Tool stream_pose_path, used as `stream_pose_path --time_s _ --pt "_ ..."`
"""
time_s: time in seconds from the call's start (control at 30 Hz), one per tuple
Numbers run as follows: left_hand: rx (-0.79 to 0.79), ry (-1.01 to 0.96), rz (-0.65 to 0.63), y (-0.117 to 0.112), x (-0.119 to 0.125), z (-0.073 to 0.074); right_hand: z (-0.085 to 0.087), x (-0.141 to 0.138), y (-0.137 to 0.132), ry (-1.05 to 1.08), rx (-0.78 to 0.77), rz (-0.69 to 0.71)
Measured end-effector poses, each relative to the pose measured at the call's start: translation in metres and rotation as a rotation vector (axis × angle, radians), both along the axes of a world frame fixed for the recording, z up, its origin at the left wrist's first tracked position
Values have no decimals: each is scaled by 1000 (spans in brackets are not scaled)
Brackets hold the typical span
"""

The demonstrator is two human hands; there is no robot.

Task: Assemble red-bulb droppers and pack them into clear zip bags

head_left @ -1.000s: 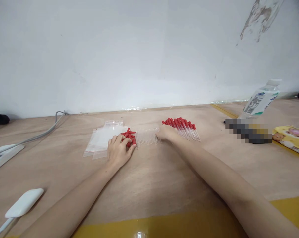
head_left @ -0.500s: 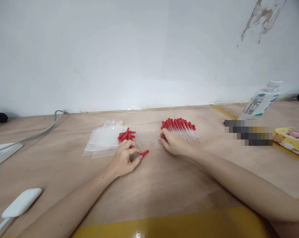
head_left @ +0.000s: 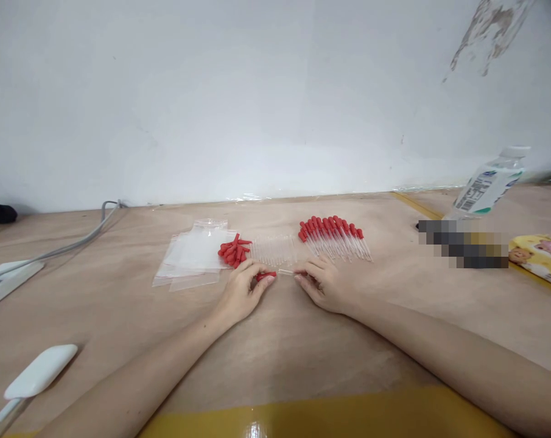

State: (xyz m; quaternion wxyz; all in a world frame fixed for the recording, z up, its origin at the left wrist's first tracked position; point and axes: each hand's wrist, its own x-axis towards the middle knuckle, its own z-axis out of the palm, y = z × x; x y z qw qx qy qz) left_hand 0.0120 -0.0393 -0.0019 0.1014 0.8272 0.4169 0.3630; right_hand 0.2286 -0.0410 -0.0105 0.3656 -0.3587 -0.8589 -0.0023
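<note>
My left hand (head_left: pixel 242 292) pinches a small red rubber bulb (head_left: pixel 266 275) just above the wooden table (head_left: pixel 275 340). Facing it, my right hand (head_left: pixel 323 285) pinches a clear glass dropper tube (head_left: pixel 286 272) whose end points at the bulb; the two nearly meet. Behind my left hand lies a pile of loose red bulbs (head_left: pixel 232 250). A row of bare clear tubes (head_left: pixel 274 249) lies in the middle, and a row of finished droppers with red bulbs (head_left: pixel 334 237) lies behind my right hand.
A stack of clear zip bags (head_left: pixel 190 255) lies left of the bulbs. A power strip (head_left: pixel 5 280) with a grey cable and a white object (head_left: pixel 42 371) sit at the left. A plastic bottle (head_left: pixel 489 185) and a wipes packet (head_left: pixel 542 255) are at the right.
My left hand picked a red bulb from the pile and drew it toward me. My right hand took a clear tube from the row and brought it level with the bulb.
</note>
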Motion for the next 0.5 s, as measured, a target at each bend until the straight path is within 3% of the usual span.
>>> stream_pose_path --time_s 0.27,0.5 --pt "-99 -107 -34 -3 1 -1 1 -3 -2 -7 -42 42" --pt "-136 -145 -116 -3 -1 -7 7 0 2 15 -252 189"
